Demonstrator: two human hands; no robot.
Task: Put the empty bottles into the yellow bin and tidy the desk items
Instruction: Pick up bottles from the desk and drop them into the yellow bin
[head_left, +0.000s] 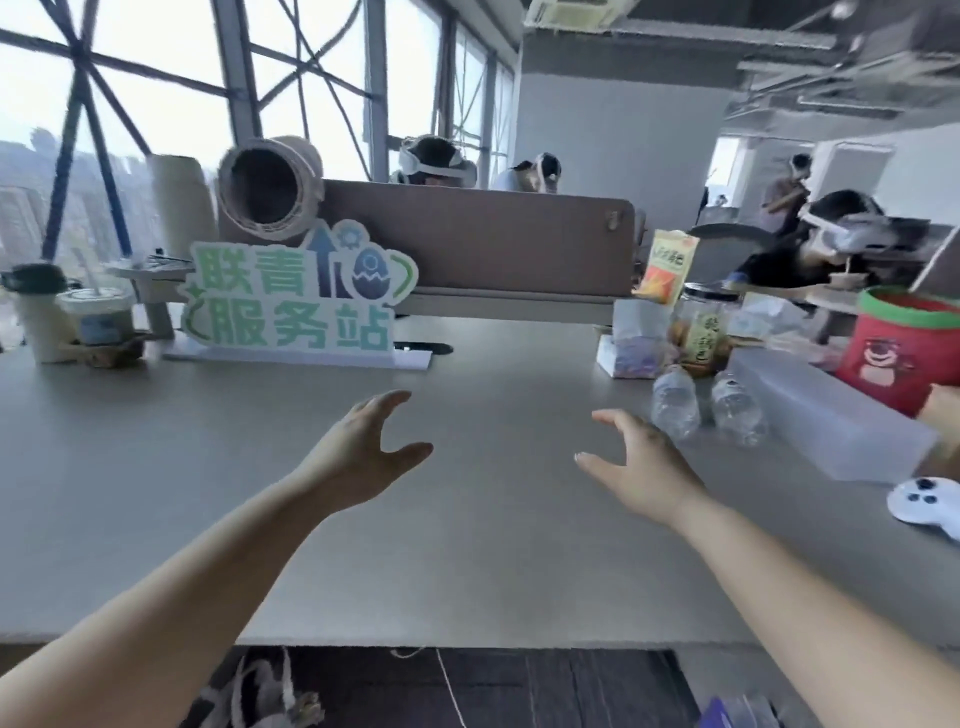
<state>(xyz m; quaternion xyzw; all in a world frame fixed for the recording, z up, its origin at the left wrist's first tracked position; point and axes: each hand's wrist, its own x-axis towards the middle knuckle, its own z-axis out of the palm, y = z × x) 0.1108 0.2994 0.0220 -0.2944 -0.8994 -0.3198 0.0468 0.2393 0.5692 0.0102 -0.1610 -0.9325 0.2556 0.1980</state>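
Far right of your desk (467, 519): two clear, empty plastic bottles side by side. The left bottle (675, 402) lies just before the labelled jar (701, 332); the right bottle (738, 410) lies beside the translucent box (831, 421).

Lighting: bright daylight from windows (156, 78) at rear left, blown out. Tabletop (493, 519): soft, faint shadows. Overall motion blur; wide-angle bending at edges.
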